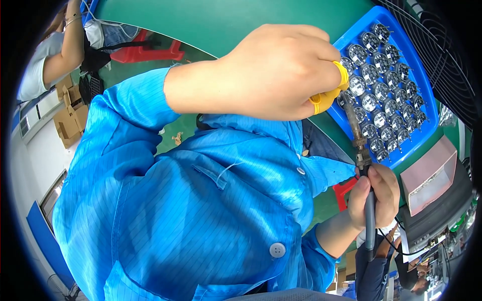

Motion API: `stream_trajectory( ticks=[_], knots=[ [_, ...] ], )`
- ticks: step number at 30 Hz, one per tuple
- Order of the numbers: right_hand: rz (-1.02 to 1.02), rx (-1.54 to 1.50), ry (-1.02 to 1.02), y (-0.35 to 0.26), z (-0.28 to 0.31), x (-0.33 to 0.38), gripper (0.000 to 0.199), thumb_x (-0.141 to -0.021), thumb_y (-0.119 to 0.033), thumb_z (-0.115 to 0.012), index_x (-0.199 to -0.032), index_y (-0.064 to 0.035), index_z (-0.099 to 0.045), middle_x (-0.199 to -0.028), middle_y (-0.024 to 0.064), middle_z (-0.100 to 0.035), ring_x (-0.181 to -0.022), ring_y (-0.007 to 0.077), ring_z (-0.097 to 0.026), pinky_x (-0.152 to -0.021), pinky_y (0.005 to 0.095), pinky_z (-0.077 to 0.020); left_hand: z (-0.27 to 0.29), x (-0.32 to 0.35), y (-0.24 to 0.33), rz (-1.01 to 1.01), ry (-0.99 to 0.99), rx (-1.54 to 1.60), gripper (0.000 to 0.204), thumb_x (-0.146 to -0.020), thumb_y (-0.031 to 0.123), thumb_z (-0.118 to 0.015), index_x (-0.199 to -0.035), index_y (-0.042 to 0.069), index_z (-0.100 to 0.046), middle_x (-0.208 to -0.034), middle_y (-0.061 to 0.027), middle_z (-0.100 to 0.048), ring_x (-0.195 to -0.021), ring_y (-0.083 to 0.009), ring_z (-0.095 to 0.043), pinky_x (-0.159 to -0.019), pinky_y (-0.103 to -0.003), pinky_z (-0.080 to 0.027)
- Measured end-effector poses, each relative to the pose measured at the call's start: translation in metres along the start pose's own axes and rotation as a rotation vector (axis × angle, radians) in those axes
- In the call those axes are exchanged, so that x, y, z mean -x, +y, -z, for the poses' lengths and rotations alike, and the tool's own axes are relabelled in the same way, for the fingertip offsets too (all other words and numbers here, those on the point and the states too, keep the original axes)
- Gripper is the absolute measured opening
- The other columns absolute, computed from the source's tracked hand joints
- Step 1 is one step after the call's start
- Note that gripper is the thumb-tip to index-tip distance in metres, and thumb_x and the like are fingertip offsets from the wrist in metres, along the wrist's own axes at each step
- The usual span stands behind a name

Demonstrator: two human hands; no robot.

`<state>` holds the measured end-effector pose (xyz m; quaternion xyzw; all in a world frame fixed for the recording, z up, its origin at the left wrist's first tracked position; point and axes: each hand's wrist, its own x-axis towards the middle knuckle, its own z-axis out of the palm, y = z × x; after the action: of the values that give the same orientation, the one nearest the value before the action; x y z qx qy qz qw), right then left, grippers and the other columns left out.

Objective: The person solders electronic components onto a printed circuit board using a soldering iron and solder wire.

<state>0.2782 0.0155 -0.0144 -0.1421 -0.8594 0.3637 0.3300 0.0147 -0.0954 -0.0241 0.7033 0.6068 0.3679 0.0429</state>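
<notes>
My left hand (281, 70) is closed, with yellow finger cots (326, 98) on its fingertips. Its fingers are bent together over the near-left edge of a blue tray (427, 85), and whatever they pinch is hidden. In my right hand (375, 195) is a soldering iron (370, 215), gripped by its dark handle. The iron's worn metal barrel points up toward the left fingers, its tip end close beside them. Rows of several round, clear-topped parts (381, 91) with thin metal pins fill the tray.
A green tabletop (201, 20) carries the tray. Beyond it stands a black wire fan guard (447, 50). Near my right hand, a pink open box (429, 175) rests on a dark device (442, 210). Red stools (150, 50) and other people are around, with cardboard boxes (70, 118) at far left.
</notes>
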Motion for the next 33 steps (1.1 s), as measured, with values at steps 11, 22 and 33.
stream_trajectory(
  ticks=[11,22,33],
  knots=[
    [-0.049,-0.018,-0.002,-0.003,-0.001,0.000,0.021,-0.080,-0.008,-0.075,-0.089,0.0082,-0.066,-0.077,0.0204,-0.067,-0.058,0.0284,-0.063,-0.052,0.0336,-0.0518,0.002,0.002,0.000,0.000,-0.011,0.025,0.027,-0.062,0.002,-0.083,-0.073,0.006,-0.059,-0.078,-0.0074,-0.062,-0.068,-0.0241,-0.060,-0.054,-0.034,-0.049],
    [-0.061,0.042,0.010,-0.003,-0.001,0.000,0.020,-0.082,-0.011,-0.074,-0.086,0.0071,-0.066,-0.076,0.0201,-0.067,-0.060,0.0290,-0.064,-0.054,0.0348,-0.0529,0.012,0.003,-0.002,-0.010,-0.019,0.049,0.027,-0.062,0.001,-0.083,-0.082,0.003,-0.065,-0.077,-0.0105,-0.061,-0.068,-0.0254,-0.060,-0.055,-0.034,-0.048],
    [-0.031,0.029,-0.023,-0.002,0.003,-0.001,0.025,-0.083,-0.015,-0.075,-0.088,0.0076,-0.065,-0.076,0.0209,-0.067,-0.060,0.0288,-0.064,-0.053,0.0343,-0.0523,0.016,0.008,-0.006,0.006,0.048,0.084,0.028,-0.062,-0.005,-0.082,-0.087,0.001,-0.068,-0.072,-0.0093,-0.058,-0.061,-0.0242,-0.055,-0.052,-0.033,-0.044]
  ],
)
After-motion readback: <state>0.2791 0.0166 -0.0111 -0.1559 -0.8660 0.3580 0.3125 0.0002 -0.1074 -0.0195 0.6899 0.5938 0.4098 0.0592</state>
